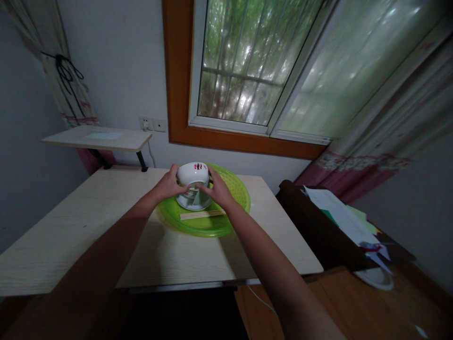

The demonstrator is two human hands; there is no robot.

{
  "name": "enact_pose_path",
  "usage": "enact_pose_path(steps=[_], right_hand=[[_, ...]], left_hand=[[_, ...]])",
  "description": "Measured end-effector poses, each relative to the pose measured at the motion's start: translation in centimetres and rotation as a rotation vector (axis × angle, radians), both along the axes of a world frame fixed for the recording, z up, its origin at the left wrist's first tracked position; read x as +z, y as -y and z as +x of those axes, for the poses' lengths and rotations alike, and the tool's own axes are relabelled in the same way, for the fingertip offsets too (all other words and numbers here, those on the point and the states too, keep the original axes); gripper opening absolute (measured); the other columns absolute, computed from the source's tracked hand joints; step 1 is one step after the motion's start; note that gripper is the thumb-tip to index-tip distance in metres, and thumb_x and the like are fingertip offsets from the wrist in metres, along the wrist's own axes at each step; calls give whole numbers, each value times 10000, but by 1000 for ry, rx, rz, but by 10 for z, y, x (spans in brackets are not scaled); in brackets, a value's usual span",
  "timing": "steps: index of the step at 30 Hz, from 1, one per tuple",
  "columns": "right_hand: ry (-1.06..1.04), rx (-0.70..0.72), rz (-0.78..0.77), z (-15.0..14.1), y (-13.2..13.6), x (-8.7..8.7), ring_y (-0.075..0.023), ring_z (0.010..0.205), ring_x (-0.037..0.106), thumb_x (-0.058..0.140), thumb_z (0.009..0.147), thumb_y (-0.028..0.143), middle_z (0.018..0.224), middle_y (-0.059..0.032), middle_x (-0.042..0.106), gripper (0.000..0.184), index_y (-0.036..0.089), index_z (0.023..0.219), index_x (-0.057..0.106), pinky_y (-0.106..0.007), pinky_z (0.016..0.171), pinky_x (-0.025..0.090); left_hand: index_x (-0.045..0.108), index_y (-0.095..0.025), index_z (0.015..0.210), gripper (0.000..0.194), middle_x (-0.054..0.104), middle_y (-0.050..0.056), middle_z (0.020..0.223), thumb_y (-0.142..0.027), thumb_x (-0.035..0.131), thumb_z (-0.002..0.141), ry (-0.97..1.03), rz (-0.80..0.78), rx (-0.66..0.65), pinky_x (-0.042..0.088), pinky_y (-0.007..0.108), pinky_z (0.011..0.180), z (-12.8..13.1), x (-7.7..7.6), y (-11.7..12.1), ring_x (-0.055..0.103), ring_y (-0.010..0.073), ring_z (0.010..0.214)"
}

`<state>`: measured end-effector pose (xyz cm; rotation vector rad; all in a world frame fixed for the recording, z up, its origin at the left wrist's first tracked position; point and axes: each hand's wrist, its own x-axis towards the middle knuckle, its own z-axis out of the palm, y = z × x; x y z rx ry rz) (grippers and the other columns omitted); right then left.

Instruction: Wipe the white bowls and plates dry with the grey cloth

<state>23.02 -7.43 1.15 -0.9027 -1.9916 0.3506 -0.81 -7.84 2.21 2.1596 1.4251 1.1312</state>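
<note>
Hands, left [170,183] and right [216,189], grip a white bowl [193,174] from both sides, above a plate [194,202] on the green tray [235,186], chopsticks [201,215] nearby.

- A rectangular table [63,226] with a pale wood-grain top stands near the wall.
- A round, bright green plastic tray [201,231] lies on it, towards the window side.
- A white round saucer [194,204] rests on the tray.
- Pale, slender chopsticks [198,215] lie on the tray, in front of the saucer.
- A pale wooden raised shelf [71,137] stands on black legs at the table's back left, bearing a whitish flat sheet [104,135].
</note>
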Motion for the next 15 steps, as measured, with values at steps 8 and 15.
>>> enact_pose_path(steps=[8,15], right_hand=[[-71,-58,4,-3,-2,-1,-287,1253,541,820,739,384,1353,-161,561,786,194,1409,456,-480,1088,437],[7,-48,129,-1,0,2,-280,1269,511,772,776,304,1360,-161,544,718,171,1405,452,-463,1133,396]], left_hand=[[405,-204,1136,679,583,93,1123,-448,797,640,119,-30,-83,564,346,787,3,-2,0,642,228,983],[427,-196,1259,721,541,136,1276,-357,784,653,15,121,-95,495,445,1022,2,-4,-4,559,283,1213]])
